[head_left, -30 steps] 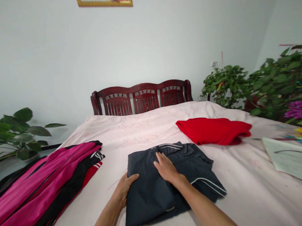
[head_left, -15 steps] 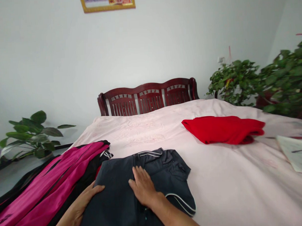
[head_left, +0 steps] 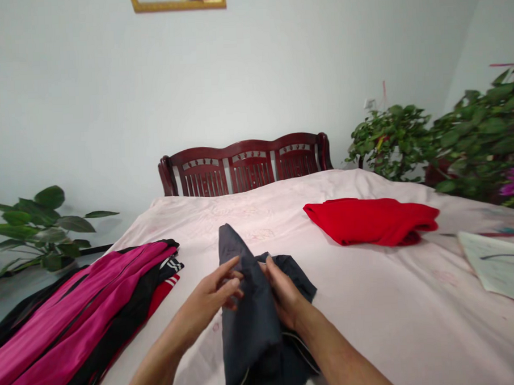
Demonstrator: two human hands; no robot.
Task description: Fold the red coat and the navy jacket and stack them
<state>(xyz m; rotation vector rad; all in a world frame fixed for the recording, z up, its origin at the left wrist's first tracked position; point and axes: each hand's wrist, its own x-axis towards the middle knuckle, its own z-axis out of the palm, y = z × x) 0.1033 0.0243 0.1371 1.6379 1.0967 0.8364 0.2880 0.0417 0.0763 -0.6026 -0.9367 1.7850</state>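
Note:
A dark navy jacket [head_left: 251, 317] with white piping lies in front of me, its left part folded up into a raised, standing flap. My right hand [head_left: 287, 296] grips this flap from the right side, the thumb up near its edge and the other fingers partly hidden by cloth. On the flap's left side is my left hand [head_left: 222, 287], index finger stretched out and the others loosely bent, close against the fabric but not closed on it. The jacket's collar end [head_left: 298, 276] rests flat on the pale pink bedsheet [head_left: 364, 312].
A pile of clothes with a magenta jacket [head_left: 99, 296] on top lies at the left. Folded red cloth [head_left: 373, 221] sits to the right, near a pale sheet-like item [head_left: 494, 267]. Behind stands a dark wooden headboard [head_left: 249, 167]. Potted plants [head_left: 391, 141] flank the bed.
The jacket's left part has been lifted off the bed and turned up toward the right. Both hands, flat on or beside it before, are now at the raised flap.

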